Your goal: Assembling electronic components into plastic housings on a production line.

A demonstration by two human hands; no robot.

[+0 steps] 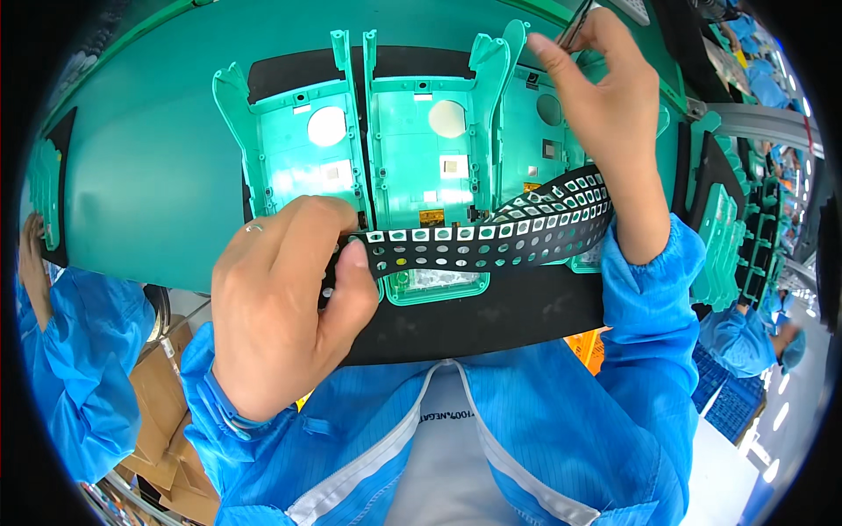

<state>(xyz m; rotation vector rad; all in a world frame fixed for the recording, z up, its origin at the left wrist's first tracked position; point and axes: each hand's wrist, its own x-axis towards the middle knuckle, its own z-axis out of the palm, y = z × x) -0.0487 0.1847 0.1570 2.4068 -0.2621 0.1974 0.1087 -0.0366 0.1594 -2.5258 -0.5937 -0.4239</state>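
Observation:
My left hand (pixel 285 298) is closed, its thumb and forefinger pinching the left end of a black perforated strip (pixel 474 254). Small pale squares with dark centres line the strip, which bends back in a loop by my right wrist. My right hand (pixel 605 83) is raised at the upper right, thumb and fingers closed on dark, thin tweezers (pixel 575 26); their tips are hard to make out. Beyond the strip, green plastic housings lie side by side: a left one (pixel 307 162), a middle one (pixel 412 167) and a right one (pixel 531 131), partly behind my right hand.
A black mat (pixel 491 320) lies under the housings on the green table (pixel 140 184). More green housings (pixel 724 245) stand at the right. A co-worker's hand (pixel 33 263) and blue sleeve show at far left, above cardboard boxes (pixel 162 403). An orange crate (pixel 586 349) peeks out below the mat.

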